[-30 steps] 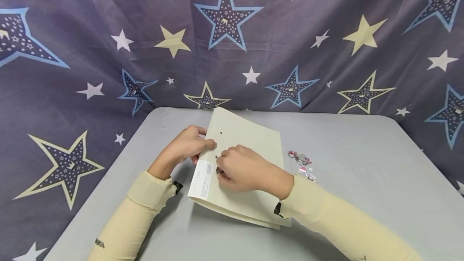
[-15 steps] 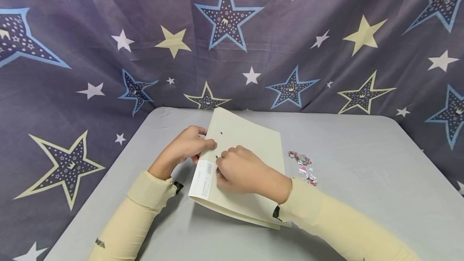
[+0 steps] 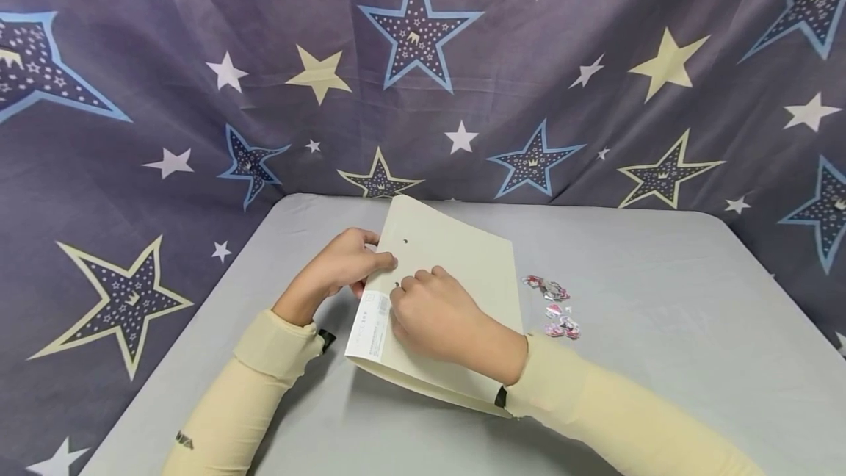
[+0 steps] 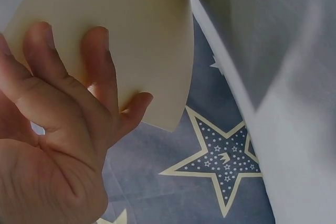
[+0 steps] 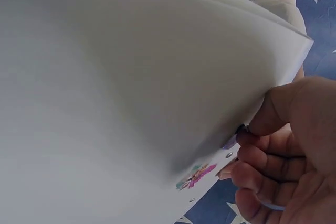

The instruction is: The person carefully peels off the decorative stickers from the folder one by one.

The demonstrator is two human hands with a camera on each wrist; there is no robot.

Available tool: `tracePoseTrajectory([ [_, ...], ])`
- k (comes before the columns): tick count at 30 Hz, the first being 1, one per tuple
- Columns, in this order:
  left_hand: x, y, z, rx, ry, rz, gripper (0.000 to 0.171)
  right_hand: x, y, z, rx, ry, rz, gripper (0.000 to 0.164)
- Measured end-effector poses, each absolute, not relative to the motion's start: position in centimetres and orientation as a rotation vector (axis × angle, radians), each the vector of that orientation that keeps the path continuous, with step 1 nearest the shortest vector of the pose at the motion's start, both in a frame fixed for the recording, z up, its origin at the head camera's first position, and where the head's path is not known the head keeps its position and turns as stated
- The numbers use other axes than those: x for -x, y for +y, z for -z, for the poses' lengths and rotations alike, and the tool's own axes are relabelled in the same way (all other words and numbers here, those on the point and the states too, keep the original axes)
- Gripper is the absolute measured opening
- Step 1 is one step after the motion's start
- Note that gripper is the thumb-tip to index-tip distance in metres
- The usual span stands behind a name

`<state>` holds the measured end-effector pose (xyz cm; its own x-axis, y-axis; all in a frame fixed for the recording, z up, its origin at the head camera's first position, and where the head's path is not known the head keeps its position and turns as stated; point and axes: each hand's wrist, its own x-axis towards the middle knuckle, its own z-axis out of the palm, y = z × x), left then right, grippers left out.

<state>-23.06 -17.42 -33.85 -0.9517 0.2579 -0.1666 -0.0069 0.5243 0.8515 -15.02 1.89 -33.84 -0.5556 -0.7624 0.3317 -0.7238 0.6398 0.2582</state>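
Note:
A cream folder with a white label along its spine stands tilted over the table. My left hand grips its spine edge, thumb on the front and fingers behind; in the left wrist view, those fingers rest spread against the board. Low on the front, beside the label, is my right hand, fingers curled. The right wrist view shows its thumb and forefinger pinching a small purple sticker at the folder's surface. A pink and teal sticker lies flat near small metal rivets.
Several shiny stickers lie loose on the grey table, right of the folder. Behind the table hangs a dark cloth with stars. Pale sleeves cover both forearms.
My right hand has shifted slightly left, toward the label, and its sleeve uncovers more of the loose stickers. The dark bit seen earlier at its fingertips is now hidden from the head view.

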Motion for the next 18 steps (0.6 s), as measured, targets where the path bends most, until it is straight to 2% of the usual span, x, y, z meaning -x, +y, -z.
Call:
tracePoseTrajectory([
  [8, 23.1, -17.5, 33.9, -0.217, 2.498, -1.398, 0.036, 14.7, 2.1, 33.4, -1.178, -2.499, 0.104, 0.017],
  [15, 23.1, -17.4, 33.9, -0.209, 2.484, -1.416, 0.034, 14.8, 2.6, 32.5, -1.224, -2.583, 0.156, 0.009],
  [18, 23.1, -17.4, 33.8, -0.203, 2.484, -1.411, 0.034, 14.8, 2.8, 32.3, -1.231, -2.621, 0.138, 0.012],
])
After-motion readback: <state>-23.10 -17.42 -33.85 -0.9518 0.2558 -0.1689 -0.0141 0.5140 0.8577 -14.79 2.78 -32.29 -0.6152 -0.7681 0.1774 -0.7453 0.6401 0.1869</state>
